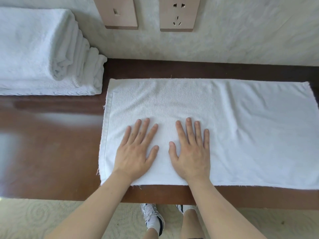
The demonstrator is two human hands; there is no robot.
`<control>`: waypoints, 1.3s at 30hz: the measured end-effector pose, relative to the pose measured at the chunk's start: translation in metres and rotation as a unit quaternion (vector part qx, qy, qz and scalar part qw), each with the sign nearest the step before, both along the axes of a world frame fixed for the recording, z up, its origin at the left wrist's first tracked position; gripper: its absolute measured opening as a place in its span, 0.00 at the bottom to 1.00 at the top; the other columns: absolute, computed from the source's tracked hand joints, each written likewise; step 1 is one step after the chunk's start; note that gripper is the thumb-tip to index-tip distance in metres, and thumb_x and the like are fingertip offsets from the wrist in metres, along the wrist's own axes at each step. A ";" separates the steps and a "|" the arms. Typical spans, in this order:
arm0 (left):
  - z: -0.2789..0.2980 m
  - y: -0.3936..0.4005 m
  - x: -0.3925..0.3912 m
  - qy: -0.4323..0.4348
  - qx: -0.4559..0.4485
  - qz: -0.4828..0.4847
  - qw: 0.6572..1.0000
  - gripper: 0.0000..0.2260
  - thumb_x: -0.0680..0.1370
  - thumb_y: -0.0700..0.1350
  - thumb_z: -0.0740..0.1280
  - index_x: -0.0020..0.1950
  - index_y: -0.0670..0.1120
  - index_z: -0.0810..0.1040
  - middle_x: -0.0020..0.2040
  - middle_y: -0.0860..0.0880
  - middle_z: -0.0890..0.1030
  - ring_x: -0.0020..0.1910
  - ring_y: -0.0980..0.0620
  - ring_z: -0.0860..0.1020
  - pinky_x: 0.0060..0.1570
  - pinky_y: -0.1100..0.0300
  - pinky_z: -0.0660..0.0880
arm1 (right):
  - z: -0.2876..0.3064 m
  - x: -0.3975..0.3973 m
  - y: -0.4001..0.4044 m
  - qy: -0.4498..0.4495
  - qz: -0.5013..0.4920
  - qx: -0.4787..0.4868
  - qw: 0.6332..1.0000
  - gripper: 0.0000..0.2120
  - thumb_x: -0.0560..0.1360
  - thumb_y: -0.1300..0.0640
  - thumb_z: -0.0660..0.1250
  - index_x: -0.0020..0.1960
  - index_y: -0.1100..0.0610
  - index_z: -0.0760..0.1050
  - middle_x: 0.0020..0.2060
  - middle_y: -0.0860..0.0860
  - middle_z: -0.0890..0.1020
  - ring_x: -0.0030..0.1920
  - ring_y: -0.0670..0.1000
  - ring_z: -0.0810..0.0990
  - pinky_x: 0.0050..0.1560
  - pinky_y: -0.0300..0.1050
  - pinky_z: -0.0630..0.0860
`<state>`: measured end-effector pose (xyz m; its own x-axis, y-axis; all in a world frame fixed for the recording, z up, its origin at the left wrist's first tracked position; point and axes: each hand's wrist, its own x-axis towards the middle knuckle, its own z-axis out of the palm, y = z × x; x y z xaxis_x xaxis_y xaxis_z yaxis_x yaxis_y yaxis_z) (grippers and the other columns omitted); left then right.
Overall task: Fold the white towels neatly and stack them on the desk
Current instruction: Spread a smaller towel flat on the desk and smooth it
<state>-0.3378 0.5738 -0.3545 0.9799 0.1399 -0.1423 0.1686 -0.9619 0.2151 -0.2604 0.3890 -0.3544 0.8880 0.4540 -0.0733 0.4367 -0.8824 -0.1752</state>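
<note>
1. a dark reddish-brown desk (51, 152) with a glossy top runs across the view, its far edge against a pale, faintly patterned wall (241, 31).
2. two tan wall plates sit on that wall above the desk: a switch plate (117, 12) on the left and a socket plate (178, 13) just to its right.
3. a white towel (250, 126) lies spread flat on the desk, reaching from about the middle of the desk to the right edge of the view; its near edge lies almost along the desk's front edge.
4. the towel's left part looks doubled, with a fold line crossing it a little right of the hands.
5. the person's left hand (136, 150) rests palm down on the left part of the towel, fingers straight and slightly spread, gripping nothing.
6. the right hand (191, 150) lies flat just beside it, also palm down with fingers extended, pressing on the cloth and not grasping it.
7. the two thumbs point toward each other and stay apart, with a strip of towel between them.
8. a stack of folded white towels (34, 52) stands at the far left of the desk, near the wall, clear of the spread towel.
9. below the desk edge, bare forearms lead in from the bottom, and white sneakers (152, 217) stand on a light patterned carpet (34, 218).
</note>
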 end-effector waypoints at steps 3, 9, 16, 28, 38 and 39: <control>0.001 0.038 0.022 0.015 0.015 0.081 0.996 0.29 0.83 0.62 0.45 0.82 0.57 0.42 0.82 0.53 0.41 0.81 0.51 0.38 0.79 0.50 0.40 | -0.001 0.000 0.000 0.003 0.000 -0.002 1.000 0.32 0.81 0.41 0.52 0.82 0.50 0.53 0.82 0.53 0.52 0.82 0.56 0.47 0.78 0.64 0.51; 0.012 0.045 0.087 -0.020 -0.028 0.094 0.995 0.29 0.83 0.61 0.44 0.83 0.53 0.46 0.83 0.50 0.42 0.81 0.48 0.39 0.79 0.52 0.37 | 0.000 0.001 0.000 0.011 0.003 -0.014 1.000 0.33 0.81 0.41 0.51 0.82 0.50 0.51 0.82 0.53 0.51 0.82 0.57 0.47 0.78 0.65 0.52; 0.000 0.044 0.121 0.018 0.044 -0.053 0.997 0.29 0.82 0.63 0.39 0.82 0.57 0.39 0.82 0.52 0.40 0.80 0.50 0.37 0.79 0.48 0.39 | 0.000 0.002 -0.001 0.021 0.004 -0.030 0.999 0.33 0.80 0.40 0.51 0.82 0.50 0.52 0.82 0.54 0.52 0.81 0.57 0.48 0.78 0.65 0.53; 0.008 -0.020 0.161 0.009 -0.006 -0.106 0.994 0.29 0.82 0.62 0.41 0.82 0.56 0.43 0.83 0.50 0.41 0.81 0.50 0.38 0.79 0.48 0.40 | 0.004 0.003 0.002 0.043 0.002 -0.029 0.999 0.33 0.79 0.41 0.55 0.81 0.50 0.56 0.81 0.53 0.54 0.81 0.57 0.51 0.76 0.64 0.54; 0.016 0.027 0.167 0.000 -0.018 -0.026 0.999 0.30 0.82 0.63 0.38 0.82 0.54 0.46 0.83 0.49 0.43 0.80 0.51 0.37 0.79 0.51 0.39 | 0.004 0.003 0.002 0.048 0.005 -0.018 0.999 0.35 0.78 0.41 0.57 0.82 0.50 0.56 0.82 0.53 0.54 0.81 0.58 0.51 0.75 0.64 0.53; 0.019 0.012 0.163 -0.019 -0.041 -0.034 0.998 0.29 0.83 0.62 0.40 0.82 0.54 0.47 0.83 0.49 0.44 0.81 0.51 0.38 0.79 0.51 0.40 | 0.004 0.003 0.002 0.046 0.004 -0.020 0.999 0.34 0.78 0.41 0.57 0.82 0.50 0.56 0.82 0.54 0.54 0.81 0.58 0.51 0.75 0.64 0.53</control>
<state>-0.1746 0.5861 -0.3356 0.9916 0.0621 -0.1136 0.0936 -0.9501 0.2976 -0.2570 0.3909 -0.3508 0.8729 0.4565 -0.1721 0.4278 -0.8858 -0.1797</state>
